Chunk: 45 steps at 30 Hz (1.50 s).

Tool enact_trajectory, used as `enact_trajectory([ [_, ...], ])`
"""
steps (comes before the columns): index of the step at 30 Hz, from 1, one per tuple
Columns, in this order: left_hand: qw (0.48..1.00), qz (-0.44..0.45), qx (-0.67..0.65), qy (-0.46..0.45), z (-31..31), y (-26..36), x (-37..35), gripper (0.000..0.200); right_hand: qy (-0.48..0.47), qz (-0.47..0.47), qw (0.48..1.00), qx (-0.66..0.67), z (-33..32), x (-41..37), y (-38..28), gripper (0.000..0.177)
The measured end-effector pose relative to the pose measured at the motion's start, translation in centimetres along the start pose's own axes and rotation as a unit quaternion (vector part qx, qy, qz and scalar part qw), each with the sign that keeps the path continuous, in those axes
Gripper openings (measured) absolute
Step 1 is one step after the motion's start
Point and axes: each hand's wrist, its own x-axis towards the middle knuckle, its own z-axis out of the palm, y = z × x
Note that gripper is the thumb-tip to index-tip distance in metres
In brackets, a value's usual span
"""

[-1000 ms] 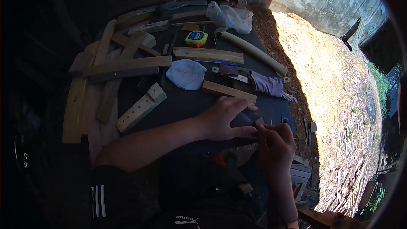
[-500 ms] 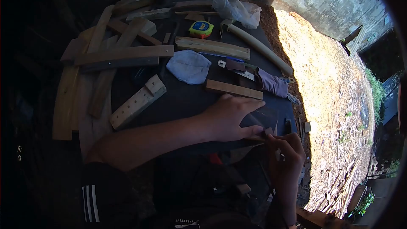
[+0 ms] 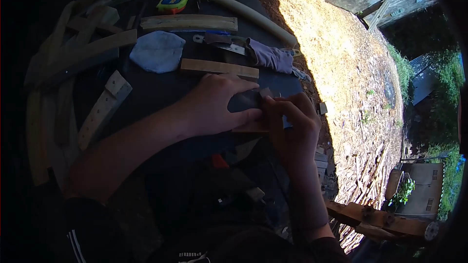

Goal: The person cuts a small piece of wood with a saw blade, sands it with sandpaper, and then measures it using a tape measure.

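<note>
- Head view: the left hand (image 3: 214, 104) lay over a dark piece (image 3: 243, 101) at the counter's (image 3: 161, 92) near right edge. Its grip was clamped on the piece, fingers on top and thumb along the near side.
- The right hand (image 3: 292, 126) met the piece's right end with its grip pinched together; what it pinched, I could not tell.
- The piece looked thin, flat and light, probably stiff, and likely to slide unless pressed down.
- It was best taken by its long edges, clear of the worked end.
- A wooden strip (image 3: 219, 68) lay just behind it, and a cloth (image 3: 158, 51) farther back.
</note>
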Motion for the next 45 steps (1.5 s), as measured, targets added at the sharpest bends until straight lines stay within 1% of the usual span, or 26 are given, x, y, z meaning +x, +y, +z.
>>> enact_trajectory([
  [2, 1.0, -0.001, 0.002, 0.005, 0.2, 0.1, 0.1, 0.061, 0.005, -0.023, 1.0, 0.012, 0.7, 0.8, 0.5, 0.004],
  [5, 1.0, 0.001, 0.015, 0.011, -0.1, 0.2, -0.1, 0.06, -0.005, 0.01, 1.0, 0.001, -1.1, -2.2, -0.3, 0.004],
  [8, 1.0, 0.001, 0.022, 0.018, 0.3, 0.0, -0.2, 0.059, -0.01, 0.022, 1.0, -0.003, -1.9, -3.2, -0.8, 0.005],
  [11, 0.998, 0.022, 0.051, 0.031, 0.4, 0.1, 0.0, 0.059, 0.016, -0.007, 1.0, 0.008, -0.4, -1.6, 0.8, 0.011],
  [13, 0.995, 0.035, 0.083, 0.052, 0.7, 0.1, -0.5, 0.062, 0.04, -0.007, 0.999, -0.004, -0.5, -1.3, 0.6, 0.016],
  [14, 0.993, 0.031, 0.1, 0.055, 0.5, 0.8, -0.9, 0.065, 0.049, -0.009, 0.999, -0.008, -0.4, -1.2, 0.5, 0.019],
  [17, 0.988, 0.011, 0.143, 0.053, 0.3, 2.9, -2.4, 0.074, 0.068, 0.033, 0.997, 0.003, -1.0, -2.6, 0.4, 0.024],
  [20, 0.98, 0.014, 0.192, 0.043, 1.0, 3.7, -3.0, 0.084, 0.05, -0.003, 0.999, 0.008, -1.4, -3.3, 1.0, 0.025],
  [22, 0.971, 0.029, 0.231, 0.046, 1.5, 4.0, -3.0, 0.09, 0.038, -0.01, 0.999, -0.009, -1.2, -3.1, 1.3, 0.027],
  [25, 0.974, 0.047, 0.218, 0.031, 1.8, 2.8, -2.7, 0.098, 0.005, -0.005, 0.999, -0.031, -1.1, -1.8, 1.2, 0.032],
  [28, 0.982, 0.025, 0.187, 0.0, 1.8, 2.7, -2.5, 0.101, -0.029, -0.007, 0.999, -0.036, -1.6, -1.2, 0.5, 0.034],
  [31, 0.983, 0.032, 0.179, 0.028, 2.2, 2.7, -2.7, 0.097, -0.041, -0.024, 0.998, -0.038, -2.0, -1.9, -0.6, 0.036],
  [35, 0.982, 0.055, 0.17, 0.064, 2.6, 2.4, -2.5, 0.076, -0.068, -0.027, 0.995, -0.061, -0.7, -1.2, -0.8, 0.04],
  [37, 0.98, 0.06, 0.175, 0.073, 2.8, 2.0, -2.5, 0.069, -0.051, -0.052, 0.994, -0.081, 0.4, 0.4, 0.1, 0.044],
  [38, 0.981, 0.059, 0.175, 0.067, 2.9, 2.0, -2.5, 0.069, -0.043, -0.064, 0.993, -0.09, 0.7, 1.0, 0.4, 0.046],
  [41, 0.98, 0.059, 0.178, 0.064, 2.8, 1.9, -2.7, 0.067, -0.057, -0.056, 0.992, -0.098, 0.1, -0.5, 0.1, 0.046],
  [44, 0.978, 0.07, 0.176, 0.09, 2.9, 1.6, -2.7, 0.065, -0.046, -0.024, 0.994, -0.094, -1.3, -2.7, -1.3, 0.036],
  [45, 0.979, 0.067, 0.168, 0.09, 2.9, 1.6, -2.6, 0.064, -0.039, -0.033, 0.995, -0.083, -1.2, -2.6, -1.0, 0.038],
])
